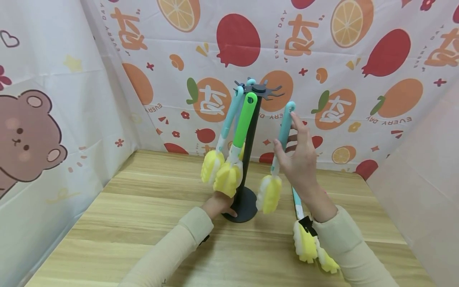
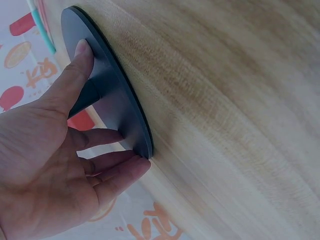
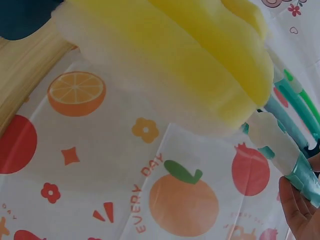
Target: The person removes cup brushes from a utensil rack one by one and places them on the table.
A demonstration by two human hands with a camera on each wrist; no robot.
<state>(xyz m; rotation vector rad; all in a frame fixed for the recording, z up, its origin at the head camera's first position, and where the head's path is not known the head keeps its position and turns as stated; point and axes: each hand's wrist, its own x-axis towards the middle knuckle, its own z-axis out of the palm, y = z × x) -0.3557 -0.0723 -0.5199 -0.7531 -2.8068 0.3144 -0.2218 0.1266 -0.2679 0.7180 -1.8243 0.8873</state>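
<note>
1. up close, the right hand (image 1: 300,159) pinched the teal handle of a sponge brush (image 1: 277,167) between thumb and fingers, its yellow head (image 3: 190,55) hanging just beside the stand.
2. the left hand (image 2: 55,165) lay with straight fingers (image 2: 112,160) pressed on the black base (image 2: 115,95) of the rack (image 1: 247,159), thumb on top.
3. two more brushes, green (image 1: 238,147) and teal (image 1: 220,139), hung from the rack near the desk's far edge.
4. other brushes (image 1: 310,243) lay on the desk (image 1: 143,223) toward its right edge, under the right sleeve.
</note>
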